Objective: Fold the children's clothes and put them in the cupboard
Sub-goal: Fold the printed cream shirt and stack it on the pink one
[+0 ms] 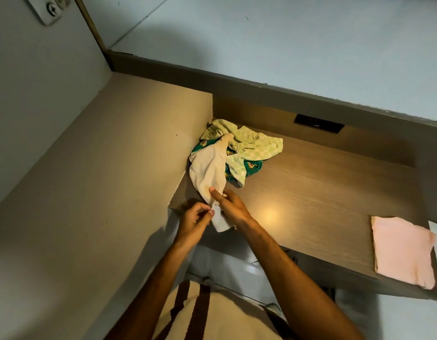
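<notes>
A person standing at a wooden desk [310,192] pinches the near end of a cream garment [208,171] with both hands, drawing it off a small heap of unfolded children's clothes in the desk's left corner against the side panel. The left hand [195,217] is closed on the white lower edge of the cloth at the desk's front lip; the right hand [231,204] grips the same end just beside it, thumb pressed on top of the fabric. The garment's far end lies draped over a pale green checked piece [249,141] and a dark green printed piece [251,166], both crumpled. One pink garment [401,249], already folded flat, rests well apart at the desk's right front edge.

The cream cloth looks light, soft and limp, likely to sag and twist rather than hold any shape, and it may drag the pieces beneath it as it comes free. A hold at two corners or along a hem, spread apart, would probably let it hang open for a clean fold. No cupboard can be identified with certainty.
</notes>
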